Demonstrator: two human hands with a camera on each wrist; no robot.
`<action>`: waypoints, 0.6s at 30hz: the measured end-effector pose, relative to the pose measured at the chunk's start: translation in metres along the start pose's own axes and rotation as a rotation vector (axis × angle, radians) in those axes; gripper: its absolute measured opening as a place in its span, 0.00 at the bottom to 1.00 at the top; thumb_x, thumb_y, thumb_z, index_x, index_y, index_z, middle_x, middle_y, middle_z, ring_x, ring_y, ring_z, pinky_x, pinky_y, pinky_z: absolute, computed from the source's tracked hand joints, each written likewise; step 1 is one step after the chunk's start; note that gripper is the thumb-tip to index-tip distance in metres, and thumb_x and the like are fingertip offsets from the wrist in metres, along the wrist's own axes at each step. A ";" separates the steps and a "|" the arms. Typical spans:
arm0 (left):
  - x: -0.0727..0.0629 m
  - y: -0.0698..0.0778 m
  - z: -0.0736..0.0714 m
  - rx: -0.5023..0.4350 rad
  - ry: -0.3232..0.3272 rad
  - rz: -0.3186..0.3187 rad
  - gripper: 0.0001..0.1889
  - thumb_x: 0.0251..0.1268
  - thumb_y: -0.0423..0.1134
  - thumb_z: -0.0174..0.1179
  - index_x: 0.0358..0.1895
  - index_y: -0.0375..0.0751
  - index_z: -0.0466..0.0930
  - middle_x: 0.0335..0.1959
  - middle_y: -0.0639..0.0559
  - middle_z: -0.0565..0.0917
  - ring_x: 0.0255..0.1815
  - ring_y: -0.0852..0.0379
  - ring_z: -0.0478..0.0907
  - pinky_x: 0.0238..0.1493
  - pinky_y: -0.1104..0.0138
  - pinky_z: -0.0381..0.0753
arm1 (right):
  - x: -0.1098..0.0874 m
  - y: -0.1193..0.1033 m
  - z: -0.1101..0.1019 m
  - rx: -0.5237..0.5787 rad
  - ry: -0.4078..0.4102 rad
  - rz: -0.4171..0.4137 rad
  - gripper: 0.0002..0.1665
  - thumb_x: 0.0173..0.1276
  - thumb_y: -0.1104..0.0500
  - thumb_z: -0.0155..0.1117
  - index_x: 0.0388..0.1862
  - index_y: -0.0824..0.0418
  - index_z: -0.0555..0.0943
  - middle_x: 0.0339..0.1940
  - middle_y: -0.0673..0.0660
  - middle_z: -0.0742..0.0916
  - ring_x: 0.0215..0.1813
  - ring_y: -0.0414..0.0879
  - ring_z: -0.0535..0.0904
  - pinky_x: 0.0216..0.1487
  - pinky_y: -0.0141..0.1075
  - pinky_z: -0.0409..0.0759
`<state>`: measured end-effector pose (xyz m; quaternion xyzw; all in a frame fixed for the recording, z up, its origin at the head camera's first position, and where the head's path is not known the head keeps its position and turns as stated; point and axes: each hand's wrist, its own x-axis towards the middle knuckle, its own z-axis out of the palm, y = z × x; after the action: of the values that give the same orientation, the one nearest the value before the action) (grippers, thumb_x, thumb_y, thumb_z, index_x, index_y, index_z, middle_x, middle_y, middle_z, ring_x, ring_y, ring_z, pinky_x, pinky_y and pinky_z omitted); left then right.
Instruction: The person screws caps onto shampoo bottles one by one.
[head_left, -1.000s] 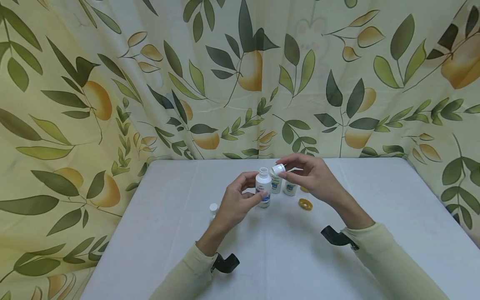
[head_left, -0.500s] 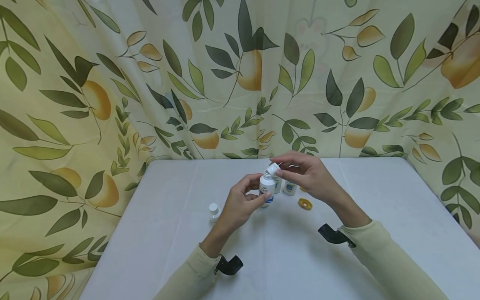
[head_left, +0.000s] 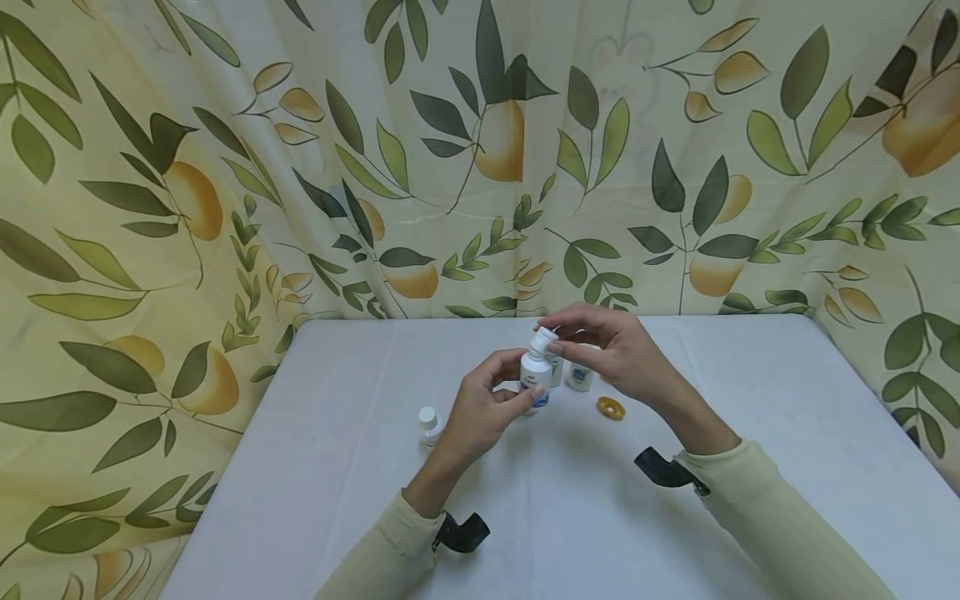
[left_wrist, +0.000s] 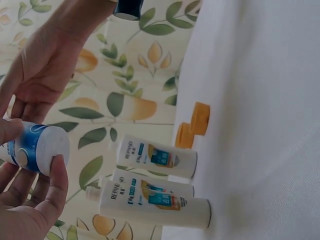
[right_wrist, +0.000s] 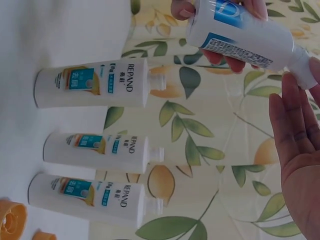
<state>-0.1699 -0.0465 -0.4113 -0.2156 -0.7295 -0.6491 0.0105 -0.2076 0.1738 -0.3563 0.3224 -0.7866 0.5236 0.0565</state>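
While gripping the bottle (head_left: 535,367) round its label with the fingers of the left hand (head_left: 487,402), pinching the cap (head_left: 544,338) at its neck with the fingers of the right hand (head_left: 618,343), narrowed to the cap's width. Held above the worktop (head_left: 300,467), base lifted clear, long axis running from about 6 o'clock to just past 12, cap end uppermost. Probably turns on keeping cap and neck in line: cap at 9 o'clock from the right hand, bottle at 2 from the left; body within the left grip, neck nearer the right. Impossible to tell whether seated or merely resting. Also in sight, reckoned from the bottle: rear bottles (head_left: 579,377) upright near 3 o'clock, orange ring (head_left: 611,407) towards 4, side bottle (head_left: 430,427) at 8, just beside the left forearm.
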 end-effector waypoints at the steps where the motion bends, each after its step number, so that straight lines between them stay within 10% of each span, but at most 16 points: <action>1: 0.000 0.000 0.000 0.002 0.000 -0.002 0.26 0.65 0.34 0.69 0.66 0.42 0.75 0.57 0.45 0.81 0.56 0.50 0.80 0.50 0.66 0.87 | 0.000 0.000 0.000 -0.001 -0.002 -0.003 0.17 0.68 0.66 0.70 0.56 0.58 0.85 0.54 0.51 0.86 0.51 0.43 0.85 0.56 0.33 0.84; 18: 0.002 -0.002 0.001 0.011 0.006 -0.008 0.26 0.65 0.35 0.70 0.65 0.41 0.75 0.55 0.47 0.81 0.55 0.53 0.80 0.49 0.67 0.87 | 0.001 0.001 0.002 -0.041 -0.014 -0.051 0.19 0.68 0.69 0.68 0.56 0.59 0.86 0.52 0.53 0.87 0.50 0.42 0.84 0.56 0.31 0.83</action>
<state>-0.1717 -0.0449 -0.4129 -0.2106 -0.7339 -0.6457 0.0111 -0.2079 0.1720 -0.3574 0.3448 -0.7890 0.5035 0.0708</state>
